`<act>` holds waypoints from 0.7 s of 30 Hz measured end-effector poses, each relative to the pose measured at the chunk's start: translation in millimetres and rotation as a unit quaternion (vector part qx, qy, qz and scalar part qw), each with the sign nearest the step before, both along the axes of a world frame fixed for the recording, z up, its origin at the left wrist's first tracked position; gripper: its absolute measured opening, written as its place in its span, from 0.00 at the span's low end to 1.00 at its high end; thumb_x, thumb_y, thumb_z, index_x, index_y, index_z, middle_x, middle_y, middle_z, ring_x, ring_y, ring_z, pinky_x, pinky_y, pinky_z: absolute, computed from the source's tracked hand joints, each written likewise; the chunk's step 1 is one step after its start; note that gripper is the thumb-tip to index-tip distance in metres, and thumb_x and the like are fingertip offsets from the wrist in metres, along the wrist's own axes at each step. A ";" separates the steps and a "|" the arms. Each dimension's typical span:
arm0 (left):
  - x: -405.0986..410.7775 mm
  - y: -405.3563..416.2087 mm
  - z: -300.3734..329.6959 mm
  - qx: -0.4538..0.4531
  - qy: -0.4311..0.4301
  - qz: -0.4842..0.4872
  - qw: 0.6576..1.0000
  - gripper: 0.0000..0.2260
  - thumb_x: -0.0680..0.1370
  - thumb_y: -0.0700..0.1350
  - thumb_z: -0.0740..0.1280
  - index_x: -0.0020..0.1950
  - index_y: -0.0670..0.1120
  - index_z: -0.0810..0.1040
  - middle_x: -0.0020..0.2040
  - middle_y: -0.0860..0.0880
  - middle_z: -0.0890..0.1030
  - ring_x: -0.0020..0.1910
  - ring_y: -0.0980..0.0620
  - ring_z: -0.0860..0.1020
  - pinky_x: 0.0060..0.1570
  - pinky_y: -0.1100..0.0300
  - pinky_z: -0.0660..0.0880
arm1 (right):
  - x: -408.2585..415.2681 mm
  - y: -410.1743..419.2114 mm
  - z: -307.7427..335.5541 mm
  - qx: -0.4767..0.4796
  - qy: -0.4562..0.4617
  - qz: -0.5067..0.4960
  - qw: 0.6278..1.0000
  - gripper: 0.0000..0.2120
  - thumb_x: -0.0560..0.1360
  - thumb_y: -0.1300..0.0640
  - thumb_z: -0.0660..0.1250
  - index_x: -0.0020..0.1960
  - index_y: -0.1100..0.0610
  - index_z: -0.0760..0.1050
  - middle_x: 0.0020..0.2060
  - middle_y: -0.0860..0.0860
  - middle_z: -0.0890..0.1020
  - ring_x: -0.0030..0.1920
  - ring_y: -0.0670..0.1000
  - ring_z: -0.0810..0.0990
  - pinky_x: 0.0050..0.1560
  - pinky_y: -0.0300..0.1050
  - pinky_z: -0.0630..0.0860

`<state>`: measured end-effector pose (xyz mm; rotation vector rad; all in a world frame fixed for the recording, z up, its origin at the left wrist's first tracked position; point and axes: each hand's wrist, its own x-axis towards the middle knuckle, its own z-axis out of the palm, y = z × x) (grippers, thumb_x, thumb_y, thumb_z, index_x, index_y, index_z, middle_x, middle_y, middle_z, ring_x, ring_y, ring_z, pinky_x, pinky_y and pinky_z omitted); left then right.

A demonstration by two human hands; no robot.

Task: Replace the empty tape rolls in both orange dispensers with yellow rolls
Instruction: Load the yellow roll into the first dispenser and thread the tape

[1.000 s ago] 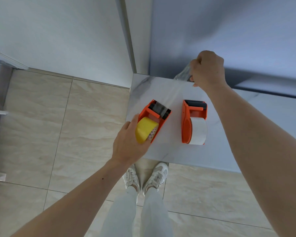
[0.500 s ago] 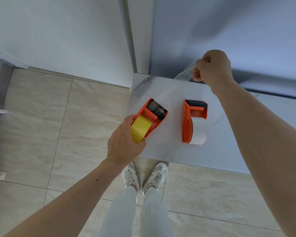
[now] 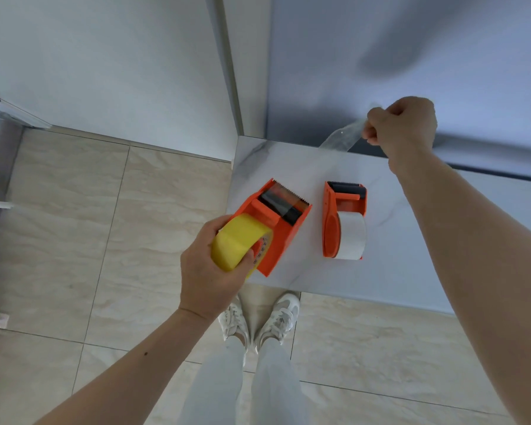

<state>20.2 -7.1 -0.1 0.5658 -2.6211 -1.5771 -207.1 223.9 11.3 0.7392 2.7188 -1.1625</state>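
Here, a person's left hand [image 3: 210, 273] gripped a yellow roll of tape [image 3: 238, 240] seated in the near end of an orange plastic tape dispenser [image 3: 278, 223], fingers wrapped round the roll and thumb curled over its near face. The dispenser lay tilted at the left corner of a pale marbled tabletop [image 3: 393, 265], its serrated edge pointing away. The right hand [image 3: 403, 125], clenched in a fist at the table's far edge, pinched a clear strip of tape [image 3: 342, 136] that hung slack toward the tabletop; whether the strip reached the dispenser could not be told. Just beside the first, a second orange dispenser [image 3: 334, 220] sat holding a white roll [image 3: 351, 236]. Below, white trainers [image 3: 259, 317] stood on a beige tiled floor [image 3: 74, 225].
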 end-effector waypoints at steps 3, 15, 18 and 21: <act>-6.0 2.4 17.3 0.083 -0.006 0.069 0.994 0.20 0.67 0.44 0.75 0.58 0.53 0.78 0.52 0.56 0.82 0.50 0.59 0.81 0.46 0.66 0.79 | 6.7 4.3 -1.8 -0.092 -0.015 -0.100 0.991 0.08 0.68 0.63 0.67 0.38 0.54 0.69 0.30 0.52 0.80 0.24 0.49 0.80 0.32 0.39 0.80; -49.3 12.3 50.2 0.308 -0.034 0.263 0.914 0.11 0.71 0.33 0.73 0.51 0.42 0.81 0.32 0.55 0.79 0.33 0.54 0.76 0.33 0.60 0.75 | 53.1 -1.6 -2.2 -0.355 -0.270 -0.260 0.857 0.11 0.71 0.70 0.56 0.34 0.56 0.64 0.22 0.49 0.66 0.19 0.46 0.60 0.19 0.34 0.59; -60.9 15.3 55.1 0.310 -0.036 0.294 0.904 0.10 0.70 0.34 0.74 0.49 0.43 0.81 0.30 0.55 0.78 0.32 0.54 0.75 0.33 0.60 0.74 | 70.0 -6.6 -2.8 -0.420 -0.301 -0.268 0.813 0.12 0.71 0.70 0.54 0.36 0.56 0.67 0.22 0.48 0.65 0.20 0.46 0.58 0.20 0.35 0.55; -72.2 18.2 59.9 0.298 -0.038 0.306 0.903 0.10 0.69 0.35 0.75 0.48 0.44 0.82 0.31 0.56 0.79 0.31 0.57 0.76 0.34 0.61 0.75 | 88.5 -15.4 -3.0 -0.487 -0.286 -0.269 0.780 0.15 0.73 0.70 0.54 0.44 0.57 0.77 0.23 0.48 0.66 0.20 0.45 0.60 0.21 0.34 0.55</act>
